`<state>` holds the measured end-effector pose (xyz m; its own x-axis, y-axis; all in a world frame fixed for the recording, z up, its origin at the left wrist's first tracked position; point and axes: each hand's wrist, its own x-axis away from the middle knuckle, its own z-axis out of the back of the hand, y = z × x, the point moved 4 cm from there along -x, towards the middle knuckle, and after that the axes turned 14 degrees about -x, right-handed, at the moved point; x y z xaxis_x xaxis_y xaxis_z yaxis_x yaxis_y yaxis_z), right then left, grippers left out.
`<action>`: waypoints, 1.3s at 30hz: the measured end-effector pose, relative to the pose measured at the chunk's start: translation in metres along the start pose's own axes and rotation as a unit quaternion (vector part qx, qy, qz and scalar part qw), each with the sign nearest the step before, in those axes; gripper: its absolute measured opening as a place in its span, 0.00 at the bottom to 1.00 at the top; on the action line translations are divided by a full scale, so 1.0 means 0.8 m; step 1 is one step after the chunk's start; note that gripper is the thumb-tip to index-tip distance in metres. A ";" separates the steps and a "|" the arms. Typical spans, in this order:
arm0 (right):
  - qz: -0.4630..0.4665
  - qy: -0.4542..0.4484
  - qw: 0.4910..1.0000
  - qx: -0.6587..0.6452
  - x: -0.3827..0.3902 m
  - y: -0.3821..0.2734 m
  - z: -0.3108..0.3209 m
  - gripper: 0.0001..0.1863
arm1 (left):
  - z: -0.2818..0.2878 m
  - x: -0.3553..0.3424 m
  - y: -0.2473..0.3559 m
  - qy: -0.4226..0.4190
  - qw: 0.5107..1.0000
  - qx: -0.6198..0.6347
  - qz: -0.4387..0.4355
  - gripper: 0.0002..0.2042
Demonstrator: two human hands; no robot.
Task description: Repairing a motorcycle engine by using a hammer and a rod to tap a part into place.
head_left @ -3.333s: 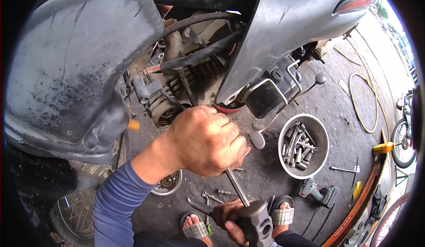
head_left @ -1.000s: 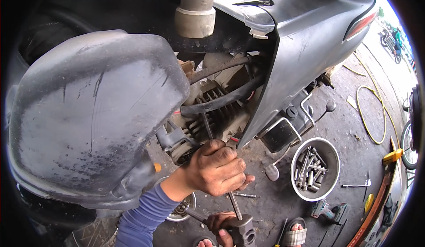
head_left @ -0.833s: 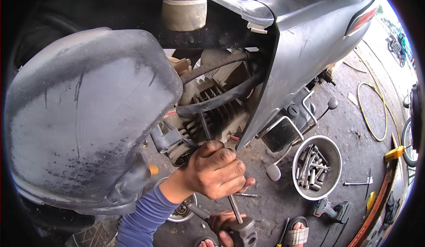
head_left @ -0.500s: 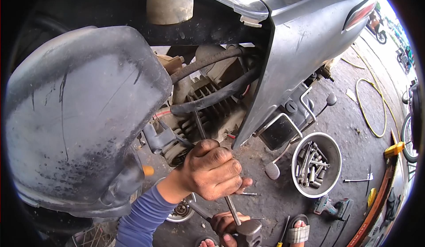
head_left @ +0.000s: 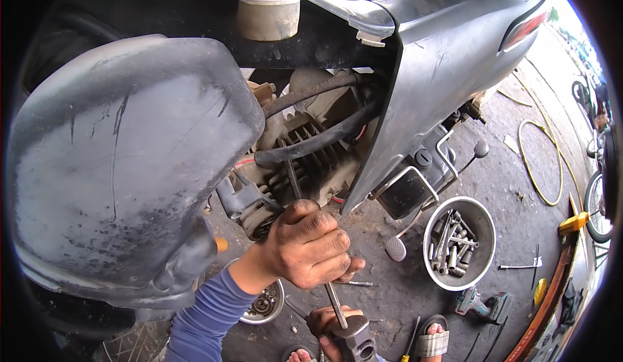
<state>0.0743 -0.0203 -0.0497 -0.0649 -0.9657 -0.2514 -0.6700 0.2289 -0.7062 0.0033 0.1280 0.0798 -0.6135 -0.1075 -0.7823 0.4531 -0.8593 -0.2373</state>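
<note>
My left hand (head_left: 310, 242) is closed around a long steel rod (head_left: 335, 303), which slants up to the finned engine (head_left: 311, 144) of a motorbike. Its tip goes in behind a black hose (head_left: 318, 142), so I cannot make out what it bears on. Below, my right hand (head_left: 326, 323) grips a hammer (head_left: 357, 340). The hammer's head is at the rod's lower end and appears to touch it. The hammer's handle runs off to the left of that hand.
A scuffed dark mudguard (head_left: 130, 167) fills the left, and a grey body panel (head_left: 448, 50) the right. A metal bowl (head_left: 491, 248) of sockets and spanners stands on the floor near a cordless drill (head_left: 472, 302). Another bowl (head_left: 279, 307) holds small parts. A yellow hose (head_left: 559, 167) lies farther right.
The hammer's head has come slightly left, up against the rod's lower end. My left hand keeps its hold on the rod. The view has shifted a little.
</note>
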 end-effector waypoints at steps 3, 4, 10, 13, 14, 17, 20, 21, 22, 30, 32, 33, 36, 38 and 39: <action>0.032 0.008 0.979 0.203 0.006 -0.005 0.006 0.11 | -0.001 0.002 -0.001 0.001 1.000 0.006 0.000 0.15; 0.013 0.033 0.995 0.090 0.010 0.005 0.012 0.11 | -0.002 0.000 0.001 0.010 1.000 0.012 0.000 0.15; 0.034 0.033 0.996 -0.079 -0.012 -0.024 -0.018 0.13 | 0.006 -0.002 0.000 0.015 1.000 0.020 0.004 0.16; 0.057 0.050 0.995 -0.059 -0.006 -0.020 -0.017 0.13 | 0.006 -0.002 0.001 0.017 0.999 0.030 -0.001 0.17; 0.019 0.056 0.998 -0.032 -0.006 -0.024 -0.017 0.12 | 0.007 -0.002 0.000 0.018 0.999 0.029 -0.002 0.17; 0.035 0.047 0.998 -0.027 -0.009 -0.021 -0.011 0.12 | 0.005 0.000 0.000 0.009 1.000 0.022 -0.007 0.17; 0.065 0.068 0.993 -0.069 -0.008 -0.012 -0.010 0.12 | 0.005 -0.001 0.001 0.011 1.000 0.008 -0.009 0.16; 0.064 0.068 0.993 -0.069 -0.007 -0.012 -0.008 0.12 | 0.005 0.000 0.001 0.010 1.000 0.008 -0.010 0.16; 0.048 0.052 0.997 -0.034 -0.007 -0.012 -0.007 0.12 | 0.004 0.000 0.001 0.009 1.000 0.008 -0.011 0.16; 0.008 0.065 0.991 0.118 -0.007 -0.005 -0.003 0.09 | 0.004 0.002 -0.001 0.006 1.000 0.013 -0.005 0.16; 0.059 0.043 0.989 0.131 -0.011 -0.007 -0.003 0.09 | 0.003 0.002 0.000 -0.001 1.000 0.019 -0.006 0.15; 0.111 0.021 0.983 0.145 -0.012 -0.011 -0.006 0.09 | 0.003 0.005 0.001 0.007 1.000 0.016 0.000 0.15; 0.031 0.091 0.995 0.040 -0.005 0.001 0.002 0.09 | 0.004 0.001 -0.002 0.013 1.000 0.021 0.002 0.15; -0.031 0.130 0.989 0.058 0.000 0.010 0.007 0.09 | 0.005 0.001 -0.002 0.009 1.000 0.030 -0.002 0.15; 0.025 0.105 0.993 0.051 -0.001 0.007 0.005 0.10 | 0.006 0.001 -0.002 0.009 1.000 0.029 -0.003 0.15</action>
<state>0.0737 -0.0181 -0.0560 -0.2561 -0.9545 -0.1527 -0.5843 0.2787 -0.7622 -0.0011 0.1269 0.0819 -0.6046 -0.0942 -0.7910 0.4105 -0.8879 -0.2080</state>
